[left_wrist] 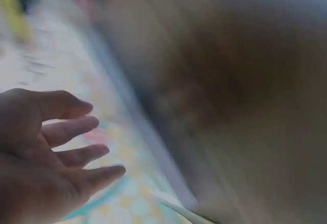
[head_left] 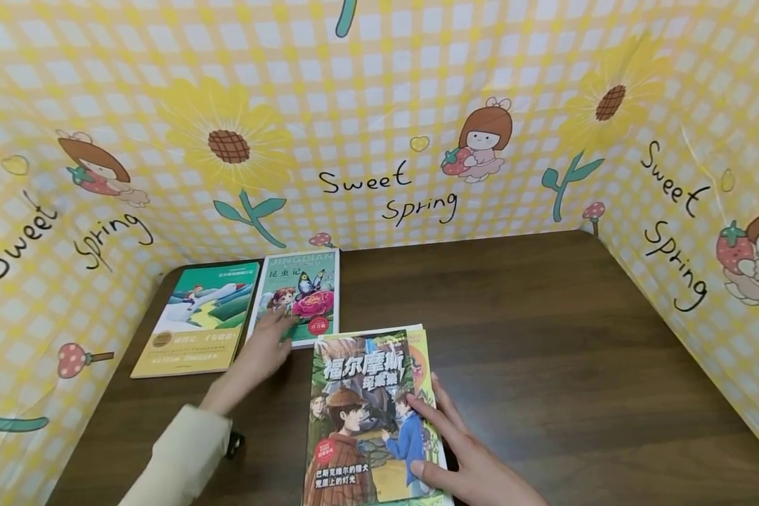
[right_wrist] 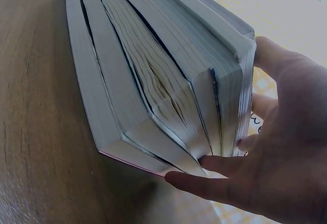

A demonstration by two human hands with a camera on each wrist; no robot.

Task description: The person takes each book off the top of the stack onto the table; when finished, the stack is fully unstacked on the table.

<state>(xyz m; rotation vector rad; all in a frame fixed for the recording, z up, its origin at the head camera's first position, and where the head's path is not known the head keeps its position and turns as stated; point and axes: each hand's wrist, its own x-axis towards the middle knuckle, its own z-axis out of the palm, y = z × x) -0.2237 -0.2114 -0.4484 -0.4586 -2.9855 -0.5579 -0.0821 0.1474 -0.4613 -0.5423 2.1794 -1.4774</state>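
My left hand (head_left: 267,349) is over the lower left part of a white-edged book with a butterfly and pink flower (head_left: 319,281) on its cover. In the left wrist view its fingers (left_wrist: 76,157) are spread and loosely bent, with nothing between them. My right hand (head_left: 464,450) rests against the right side of a thick stack of books. On top of the stack lies a comic-style book (head_left: 360,422) showing a figure in a brown cap and another in blue. The right wrist view shows the page edges (right_wrist: 163,81) of several books, with the fingers spread along them.
Left of the butterfly book lies a green and yellow book (head_left: 196,323) with a landscape cover. The dark wooden table (head_left: 544,316) is bounded at the back and both sides by yellow checked cloth (head_left: 367,105) printed with sunflowers and girls.
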